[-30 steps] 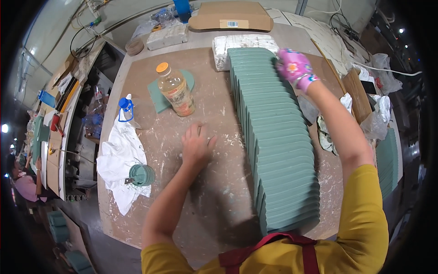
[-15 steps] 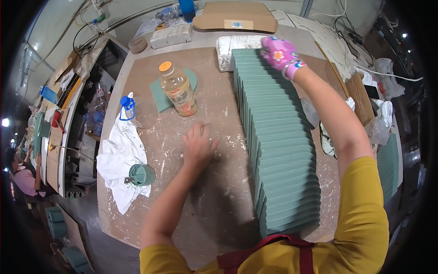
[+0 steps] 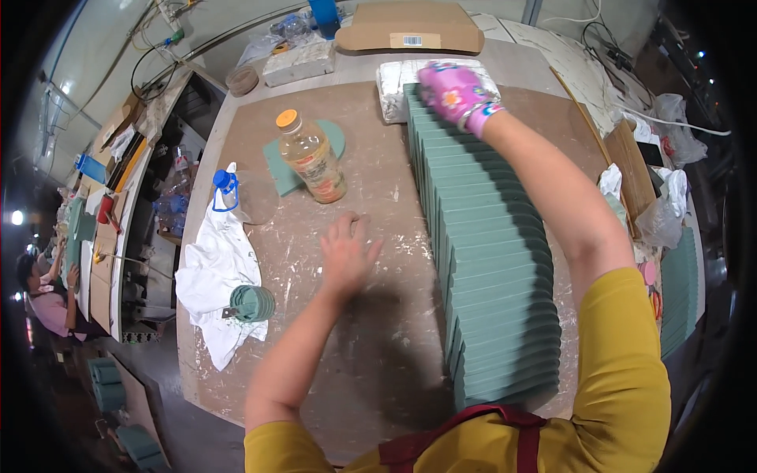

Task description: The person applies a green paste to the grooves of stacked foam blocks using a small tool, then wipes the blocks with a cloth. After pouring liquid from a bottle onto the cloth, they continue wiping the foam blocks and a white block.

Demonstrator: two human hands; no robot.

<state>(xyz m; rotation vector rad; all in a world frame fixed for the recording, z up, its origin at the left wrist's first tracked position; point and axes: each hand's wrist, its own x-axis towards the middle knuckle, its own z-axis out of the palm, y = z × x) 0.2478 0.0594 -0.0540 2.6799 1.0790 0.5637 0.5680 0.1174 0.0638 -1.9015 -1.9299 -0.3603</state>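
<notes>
A long row of green slabs (image 3: 493, 260), standing on edge and packed face to face, runs from near my body to the back of the board. Over the row's far end is my right hand (image 3: 457, 94) in a pink flowered glove, its fingers curled down at the left corner; what they hold, if anything, is hidden. Bare, my left hand (image 3: 348, 256) lies on the brown board (image 3: 378, 331) with fingers apart, left of the row. Beyond it stands a plastic bottle (image 3: 319, 169) with an orange cap, in front of a flat green piece (image 3: 281, 167).
A white block (image 3: 392, 94) stands behind the row. At left, a white cloth (image 3: 209, 272) lies beneath a green ring-shaped piece (image 3: 251, 303), near a clear blue-capped bottle (image 3: 227, 185). A cardboard box (image 3: 410, 24) is at the back. Another person (image 3: 51, 303) works far left.
My gloved right hand has slid left across the far end of the slab row. The left hand stays on the board, and the whole view has shifted slightly.
</notes>
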